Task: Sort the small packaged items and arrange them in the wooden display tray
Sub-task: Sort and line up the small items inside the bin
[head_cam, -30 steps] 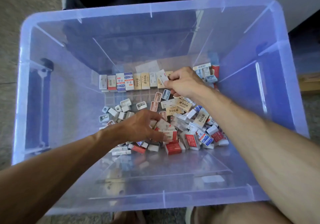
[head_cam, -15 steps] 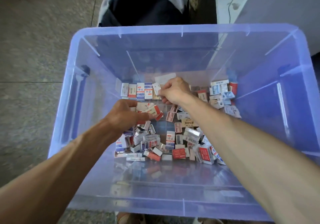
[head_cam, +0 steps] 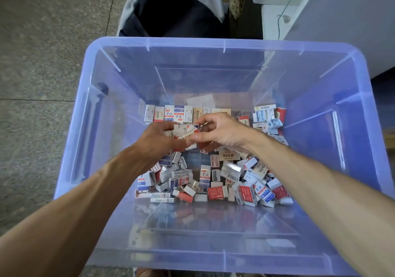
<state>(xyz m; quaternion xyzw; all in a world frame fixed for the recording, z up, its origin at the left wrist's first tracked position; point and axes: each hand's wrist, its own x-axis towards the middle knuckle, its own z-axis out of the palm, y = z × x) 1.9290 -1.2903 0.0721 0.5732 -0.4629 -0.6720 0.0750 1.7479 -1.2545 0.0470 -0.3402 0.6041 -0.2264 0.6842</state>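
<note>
- left hand (head_cam: 159,140) curled round a few small packs (head_cam: 178,129); right hand (head_cam: 222,133) pinches one pack (head_cam: 189,133) off that stack, above the bin (head_cam: 102,116)
- risk: loose pinch drops a pack into the pile (head_cam: 213,180)
- sorted row (head_cam: 183,113) at far wall; wooden tray not visible; labels too small to read
</note>
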